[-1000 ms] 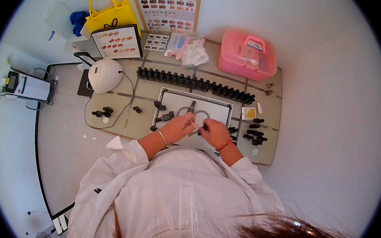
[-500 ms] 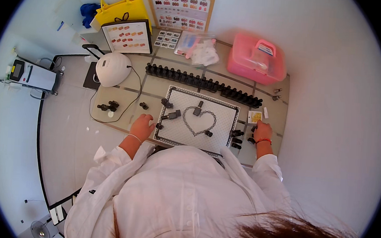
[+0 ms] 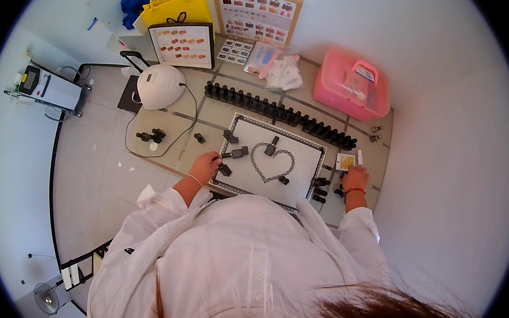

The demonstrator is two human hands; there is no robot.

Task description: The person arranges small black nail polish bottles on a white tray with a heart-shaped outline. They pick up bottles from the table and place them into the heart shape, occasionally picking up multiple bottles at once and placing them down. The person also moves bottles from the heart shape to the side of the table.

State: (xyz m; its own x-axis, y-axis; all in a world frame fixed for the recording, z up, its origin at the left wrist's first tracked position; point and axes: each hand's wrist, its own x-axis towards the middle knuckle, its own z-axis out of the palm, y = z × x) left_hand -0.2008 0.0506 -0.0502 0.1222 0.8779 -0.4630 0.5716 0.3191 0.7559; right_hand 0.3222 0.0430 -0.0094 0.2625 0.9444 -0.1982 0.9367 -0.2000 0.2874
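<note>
My left hand [image 3: 206, 166] is at the near left corner of a white mat with a dark lace-like border [image 3: 244, 184]. Its fingers are closed on the narrow cap end of a black nail polish bottle [image 3: 224, 170], tilted over the mat. Further black bottles lie on the mat, one [image 3: 271, 146] at the top of a printed heart outline and one [image 3: 283, 180] at its lower right. My right hand [image 3: 356, 179] rests on the table right of the mat, beside small black bottles [image 3: 320, 192]. Its fingertips are partly hidden, so their grip is unclear.
A long row of black bottles [image 3: 280, 113] crosses the table behind the mat. A white nail lamp [image 3: 161, 87] with a cable stands left, a pink case [image 3: 352, 83] back right. Colour charts [image 3: 183, 45] and a yellow bag [image 3: 179, 8] stand behind. A gold-flecked card [image 3: 345, 161] lies near my right hand.
My left hand has moved right and closed on the bottle at the mat's near left corner, tilting it. My right hand stays by the bottles at right. The whole view has shifted slightly.
</note>
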